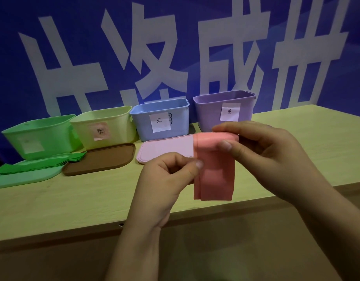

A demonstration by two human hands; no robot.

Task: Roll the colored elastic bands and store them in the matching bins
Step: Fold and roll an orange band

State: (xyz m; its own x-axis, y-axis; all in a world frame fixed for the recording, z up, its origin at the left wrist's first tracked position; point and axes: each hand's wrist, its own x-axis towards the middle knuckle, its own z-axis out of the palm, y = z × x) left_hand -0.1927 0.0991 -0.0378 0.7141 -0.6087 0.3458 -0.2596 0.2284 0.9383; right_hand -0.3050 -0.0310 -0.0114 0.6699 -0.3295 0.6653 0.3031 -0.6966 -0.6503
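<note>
Pink flat elastic band (pixel 213 175): held above the pale wooden bench (pixel 73 199), partly rolled at its top, tail hanging loose.
Right hand (pixel 262 155): curled over the rolled end, thumb pressing its front.
Left hand (pixel 165 179): pinching the band's left edge.
Bins at twelve o'clock, in a row: green plastic bin (pixel 41 134), yellow-green bin (pixel 106 126) with a pinkish label, blue bin (pixel 161 118), purple bin (pixel 223 110); contents not clearly visible.
Green bands (pixel 41 165): lying across a green lid (pixel 23 179) at ten o'clock.
Brown lid (pixel 102 159), pink lid (pixel 167 149): flat before the bins.

Left hand (pixel 165 175) pinching, right hand (pixel 262 151) curled in grip above it; both raised.
</note>
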